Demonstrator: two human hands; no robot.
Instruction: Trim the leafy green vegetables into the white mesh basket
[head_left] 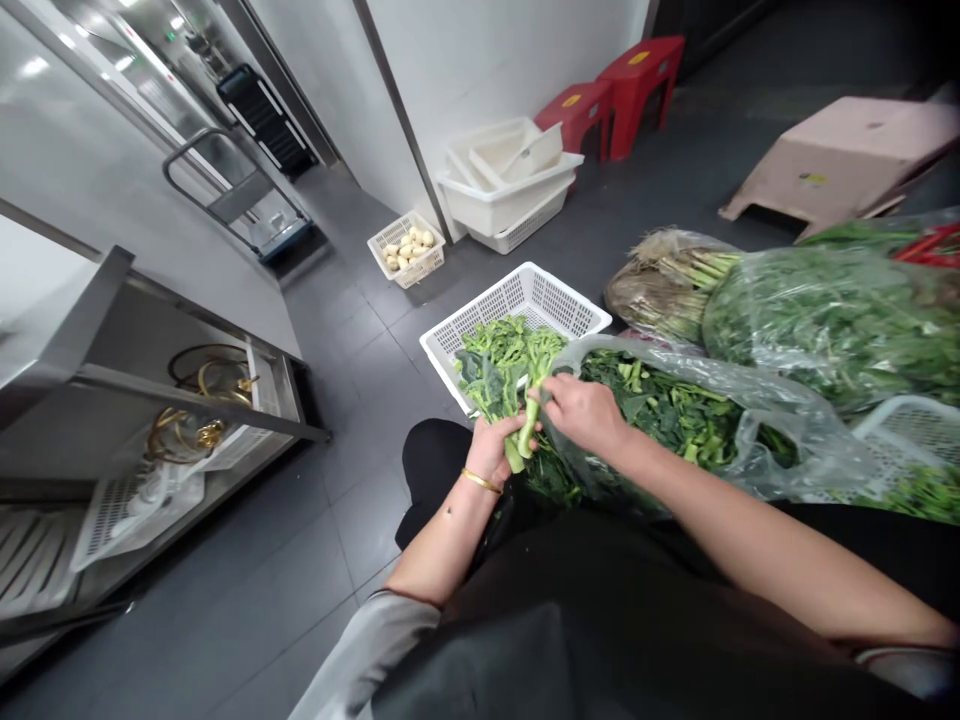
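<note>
The left hand (pixel 491 450) has its fingers (pixel 504 430) closed around a green vegetable stalk (pixel 528 428), and the right hand (pixel 583 410) pinches the top of that stalk with its fingers together. The stalk is just over the edge of a white plastic basket (pixel 517 300) that holds more green leaves (pixel 499 365), right beside a clear plastic bag (pixel 787 440) full of dark greens (pixel 660 410). A small white basket of pale garlic cloves (pixel 405 250) sits farther off on the gray tile floor (pixel 360 400).
</note>
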